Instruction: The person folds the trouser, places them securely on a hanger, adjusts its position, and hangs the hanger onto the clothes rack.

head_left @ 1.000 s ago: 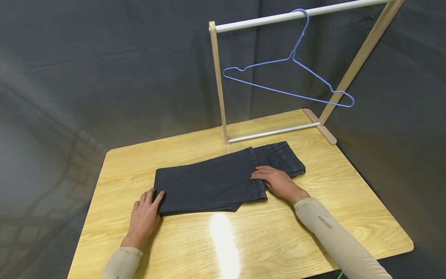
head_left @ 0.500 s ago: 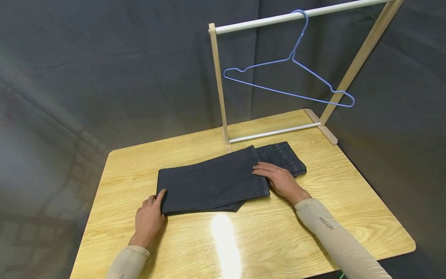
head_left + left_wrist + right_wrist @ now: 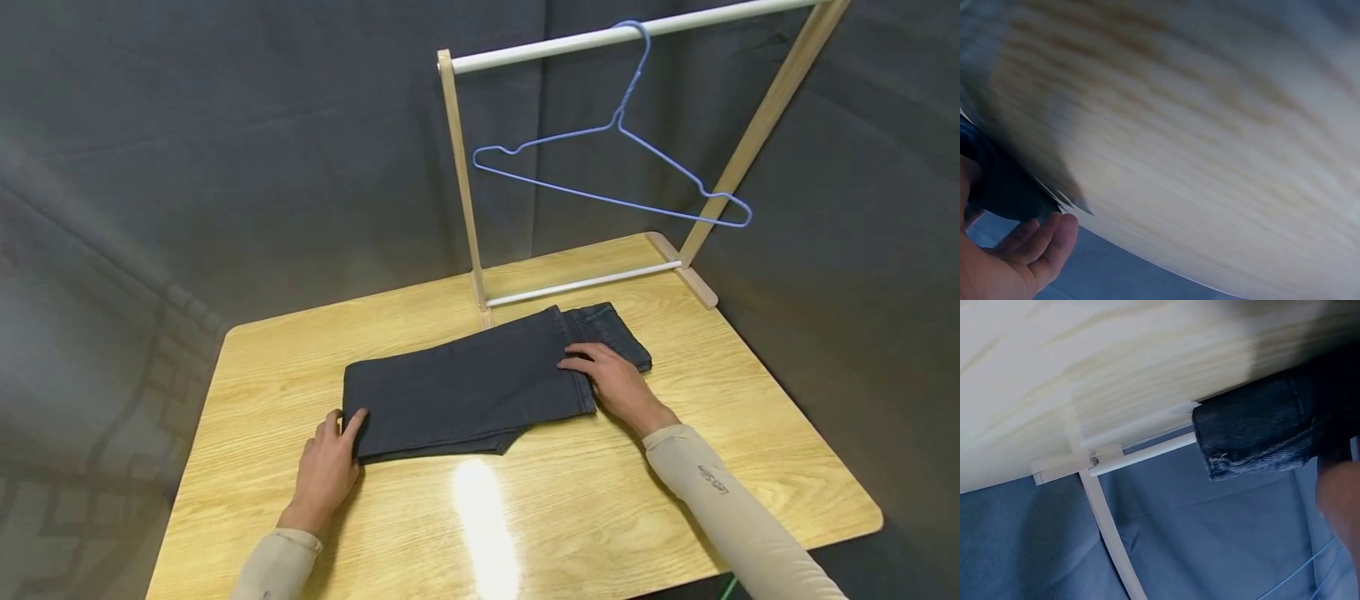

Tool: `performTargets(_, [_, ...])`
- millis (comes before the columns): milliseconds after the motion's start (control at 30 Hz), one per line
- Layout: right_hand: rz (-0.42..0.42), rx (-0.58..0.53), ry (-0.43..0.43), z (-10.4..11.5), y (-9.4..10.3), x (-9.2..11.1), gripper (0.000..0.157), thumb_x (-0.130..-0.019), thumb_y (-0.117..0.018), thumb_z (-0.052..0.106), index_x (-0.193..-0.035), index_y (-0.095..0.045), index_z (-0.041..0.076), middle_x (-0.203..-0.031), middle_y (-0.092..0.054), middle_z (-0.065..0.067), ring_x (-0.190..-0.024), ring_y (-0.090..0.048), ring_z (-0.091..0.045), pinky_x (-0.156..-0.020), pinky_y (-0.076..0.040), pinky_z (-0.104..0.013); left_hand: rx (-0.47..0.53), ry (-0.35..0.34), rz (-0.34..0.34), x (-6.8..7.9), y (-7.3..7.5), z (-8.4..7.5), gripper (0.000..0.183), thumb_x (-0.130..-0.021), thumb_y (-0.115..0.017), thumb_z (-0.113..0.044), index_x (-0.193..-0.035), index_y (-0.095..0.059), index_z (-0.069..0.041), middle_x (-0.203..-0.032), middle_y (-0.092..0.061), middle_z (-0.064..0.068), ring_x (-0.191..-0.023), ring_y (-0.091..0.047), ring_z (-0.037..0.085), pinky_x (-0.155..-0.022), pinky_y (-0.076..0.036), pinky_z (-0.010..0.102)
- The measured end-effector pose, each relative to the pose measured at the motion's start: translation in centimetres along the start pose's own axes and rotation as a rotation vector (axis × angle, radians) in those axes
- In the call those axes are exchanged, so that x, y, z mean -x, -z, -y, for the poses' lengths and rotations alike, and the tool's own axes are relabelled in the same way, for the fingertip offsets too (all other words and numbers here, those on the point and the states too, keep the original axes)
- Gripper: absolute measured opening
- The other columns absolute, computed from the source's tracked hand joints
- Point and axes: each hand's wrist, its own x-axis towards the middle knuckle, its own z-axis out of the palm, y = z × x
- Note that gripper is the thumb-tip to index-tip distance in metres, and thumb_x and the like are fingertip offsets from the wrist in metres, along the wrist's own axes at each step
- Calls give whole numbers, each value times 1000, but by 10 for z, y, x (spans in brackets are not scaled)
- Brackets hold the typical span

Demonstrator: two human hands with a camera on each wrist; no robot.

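Dark jeans (image 3: pixel 465 383) lie folded on the table, legs doubled back over the waist part. My left hand (image 3: pixel 326 471) holds the fold at their left end, thumb on top and fingers around the edge. In the left wrist view, the fingers of my left hand (image 3: pixel 1029 253) curl near a dark corner of the jeans (image 3: pixel 1010 187). My right hand (image 3: pixel 618 385) grips the leg hems at the other end, fingers on top and thumb hidden. The waist part of the jeans (image 3: pixel 1254 419) juts out in the right wrist view, beside a sliver of my right hand (image 3: pixel 1342 500).
A wooden rack with a white top rail (image 3: pixel 555 54) stands at the back right of the table (image 3: pixel 262 375). From the rail hangs a blue wire hanger (image 3: pixel 600 196). The rack's lower white bar (image 3: pixel 585 284) runs just behind the jeans. Dark curtains (image 3: pixel 300 167) surround the table.
The upper legs have shifted right over the waist part, their hems turning slightly away from me. My right hand has moved right with them; my left hand has also come slightly right.
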Motion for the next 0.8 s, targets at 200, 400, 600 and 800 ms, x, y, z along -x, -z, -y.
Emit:
performTargets(200, [48, -143, -254, 3, 3, -8, 40, -99, -47, 11, -139, -47, 14, -122, -60, -10, -113, -57, -30, -92, -49, -48, 6, 2, 11, 0, 1, 0, 81, -69, -78, -6, -141, -43, -17, -127, -43, 24, -101, -56, 41, -69, -49, 50])
performTargets(400, [224, -161, -501, 11, 4, -20, 74, -95, -44, 57, -148, -30, 8, -115, -63, -16, -110, -56, -39, -90, -45, -54, -6, 88, 63, -1, 1, -3, 83, -77, -73, -20, -147, -31, -8, -115, -53, 24, -93, -58, 39, -68, -49, 50])
performTargets(600, [329, -139, -629, 23, 2, -34, 98, -84, -63, 56, -150, -18, -1, -134, -49, -33, -127, -40, -55, -102, -37, -62, -49, 82, 65, 2, 1, -6, 84, -77, -70, -16, -146, -27, 4, -108, -58, 25, -80, -60, 35, -60, -49, 46])
performTargets(800, [352, -187, -688, 25, 2, -42, 86, -83, -66, 54, -140, -38, -4, -125, -58, -28, -114, -54, -46, -105, -31, -61, -36, 103, 75, 2, 2, -6, 85, -76, -71, -15, -147, -26, 1, -109, -60, 23, -79, -61, 34, -58, -49, 46])
